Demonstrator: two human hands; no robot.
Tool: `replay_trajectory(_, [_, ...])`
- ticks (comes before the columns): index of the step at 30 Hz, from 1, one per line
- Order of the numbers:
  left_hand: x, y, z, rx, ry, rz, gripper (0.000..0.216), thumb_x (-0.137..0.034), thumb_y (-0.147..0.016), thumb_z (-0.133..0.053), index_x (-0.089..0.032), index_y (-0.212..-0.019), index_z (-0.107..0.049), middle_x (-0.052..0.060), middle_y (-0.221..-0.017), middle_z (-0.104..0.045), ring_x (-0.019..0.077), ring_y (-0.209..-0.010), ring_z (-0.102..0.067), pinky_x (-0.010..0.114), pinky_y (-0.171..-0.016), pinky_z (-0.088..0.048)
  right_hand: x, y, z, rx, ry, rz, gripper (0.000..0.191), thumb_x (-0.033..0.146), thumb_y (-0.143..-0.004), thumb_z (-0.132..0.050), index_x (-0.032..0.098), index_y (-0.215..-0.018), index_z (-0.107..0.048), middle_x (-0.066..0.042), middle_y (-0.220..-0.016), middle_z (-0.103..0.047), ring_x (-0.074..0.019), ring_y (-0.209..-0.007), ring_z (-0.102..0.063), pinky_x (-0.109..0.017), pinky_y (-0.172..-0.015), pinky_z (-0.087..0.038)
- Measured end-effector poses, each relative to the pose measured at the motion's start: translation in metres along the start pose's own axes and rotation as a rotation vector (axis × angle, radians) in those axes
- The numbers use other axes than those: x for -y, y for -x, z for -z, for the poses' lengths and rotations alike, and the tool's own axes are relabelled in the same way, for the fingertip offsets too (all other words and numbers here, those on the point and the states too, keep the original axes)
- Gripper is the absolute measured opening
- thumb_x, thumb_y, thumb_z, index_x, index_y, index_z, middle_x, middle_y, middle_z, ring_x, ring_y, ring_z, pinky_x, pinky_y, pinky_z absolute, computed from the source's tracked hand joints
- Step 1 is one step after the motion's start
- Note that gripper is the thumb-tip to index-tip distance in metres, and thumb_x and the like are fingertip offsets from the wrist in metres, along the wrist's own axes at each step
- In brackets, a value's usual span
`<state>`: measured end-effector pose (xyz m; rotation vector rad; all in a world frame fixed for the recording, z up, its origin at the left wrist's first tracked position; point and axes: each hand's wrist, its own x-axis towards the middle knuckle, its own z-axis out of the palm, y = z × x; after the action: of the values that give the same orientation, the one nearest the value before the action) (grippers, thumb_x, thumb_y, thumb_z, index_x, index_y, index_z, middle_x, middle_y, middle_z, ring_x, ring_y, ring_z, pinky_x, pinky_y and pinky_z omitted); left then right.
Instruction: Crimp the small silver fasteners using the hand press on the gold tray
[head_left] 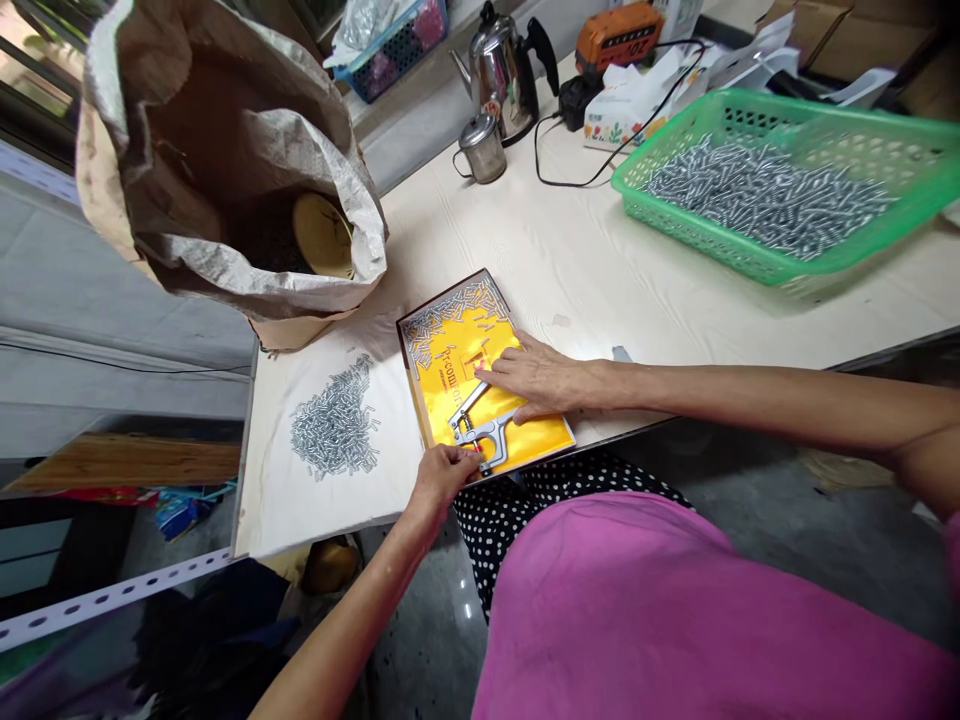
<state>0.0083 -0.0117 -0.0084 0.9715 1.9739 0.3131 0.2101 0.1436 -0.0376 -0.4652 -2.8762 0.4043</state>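
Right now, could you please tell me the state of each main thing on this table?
Paper sack: open
Steel kettle: lidded
Steel mug: covered
Green basket: uncovered, partly filled
Loose metal pieces: heaped
Yellow-lined tray: partly strewn with pieces
Grey pliers: handles spread, jaws partly hidden

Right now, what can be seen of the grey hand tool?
The grey hand tool, apparently metal, resembles pliers, with spread handles, a curved frame and a small red part. It is over the yellow sheet. The right hand is on its handles; the left hand is at its other end, contact unclear.
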Motion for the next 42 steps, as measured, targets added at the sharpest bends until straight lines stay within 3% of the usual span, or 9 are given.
replay_trajectory(4, [-0.007,0.008,-0.004,-0.334,-0.328,-0.334,0.028,-0.042,-0.086,-0.068,-0.016,-0.092,-0.073,0.01,-0.095,-0.066,0.0236,-0.086,-0.064,0.033,-0.072,-0.051,0.008,0.002,-0.002,0.021,0.044,-0.012,0.072,0.04,-0.084,-0.079,0.014,-0.143,-0.047,-0.013,-0.119,-0.066,-0.0311,-0.111,-0.054,-0.053,-0.107,-0.032])
replay_trajectory(6, [-0.015,0.004,-0.008,-0.422,-0.466,-0.522,0.042,-0.041,-0.085,-0.073,-0.018,-0.12,-0.066,0.014,-0.123,-0.061,0.0295,-0.11,-0.06,0.041,-0.09,-0.052,0.012,0.005,0.0,0.019,0.06,-0.011,0.071,0.038,-0.085,-0.077,0.012,-0.144,-0.046,-0.014,-0.121,-0.065,-0.0308,-0.111,-0.054,-0.049,-0.104,-0.035])
replay_trajectory(11, [-0.037,-0.021,-0.016,-0.235,-0.716,-0.672,0.074,-0.037,-0.082,-0.078,-0.015,-0.144,-0.045,0.017,-0.142,-0.052,0.0338,-0.125,-0.049,0.049,-0.107,-0.043,0.015,0.01,0.004,-0.006,0.027,-0.063,0.08,0.043,-0.082,-0.079,0.007,-0.145,-0.045,-0.02,-0.131,-0.059,-0.0322,-0.113,-0.053,-0.043,-0.099,-0.042])
replay_trajectory(21, [-0.048,-0.017,-0.021,-0.185,-0.802,-0.637,0.037,-0.031,-0.092,-0.065,-0.018,-0.126,-0.06,0.011,-0.115,-0.063,0.0304,-0.11,-0.053,0.043,-0.092,-0.047,0.027,0.008,-0.006,0.108,0.086,-0.074,0.012,0.015,-0.096,-0.059,0.011,-0.106,-0.065,-0.013,-0.101,-0.066,-0.0253,-0.097,-0.057,-0.037,-0.081,-0.046])
replay_trajectory(25, [-0.053,-0.016,-0.019,-0.144,-0.806,-0.597,0.018,-0.027,-0.093,-0.064,-0.017,-0.108,-0.068,0.009,-0.106,-0.065,0.0286,-0.104,-0.055,0.041,-0.089,-0.049,0.028,0.008,-0.014,0.106,0.021,-0.063,0.013,0.009,-0.097,-0.053,0.013,-0.101,-0.065,-0.01,-0.097,-0.067,-0.0223,-0.09,-0.058,-0.035,-0.078,-0.045])
replay_trajectory(29, [-0.047,-0.02,-0.018,-0.178,-0.784,-0.625,0.027,-0.028,-0.092,-0.069,-0.017,-0.116,-0.067,0.008,-0.108,-0.066,0.0279,-0.106,-0.055,0.042,-0.093,-0.05,0.028,0.006,-0.012,0.077,0.051,-0.095,0.008,0.014,-0.096,-0.059,0.013,-0.1,-0.065,-0.01,-0.098,-0.067,-0.0234,-0.092,-0.058,-0.035,-0.079,-0.046])
replay_trajectory(34, [-0.025,-0.018,-0.023,-0.347,-0.706,-0.804,0.032,-0.025,-0.091,-0.071,-0.019,-0.122,-0.067,0.011,-0.138,-0.057,0.0283,-0.122,-0.05,0.044,-0.106,-0.046,0.016,0.004,-0.001,0.063,0.14,-0.077,0.05,0.053,-0.089,-0.071,0.009,-0.112,-0.065,-0.016,-0.108,-0.065,-0.0294,-0.099,-0.055,-0.038,-0.082,-0.045])
replay_trajectory(38, [-0.019,-0.009,-0.03,-0.322,-0.735,-0.861,0.016,-0.02,-0.099,-0.059,-0.02,-0.104,-0.073,0.009,-0.12,-0.066,0.0264,-0.113,-0.053,0.041,-0.1,-0.049,-0.004,-0.011,-0.004,0.048,0.169,-0.066,0.023,0.031,-0.102,-0.053,0.015,-0.108,-0.067,-0.013,-0.103,-0.067,-0.0256,-0.094,-0.054,-0.037,-0.08,-0.039])
replay_trajectory(42, [-0.023,-0.005,-0.034,-0.234,-0.762,-0.781,0.019,-0.018,-0.101,-0.055,-0.018,-0.1,-0.073,0.007,-0.097,-0.069,0.0235,-0.098,-0.055,0.036,-0.092,-0.05,-0.018,-0.036,-0.004,0.034,0.185,-0.069,0.022,0.021,-0.104,-0.046,0.018,-0.109,-0.067,-0.01,-0.105,-0.068,-0.0254,-0.1,-0.054,-0.037,-0.082,-0.035])
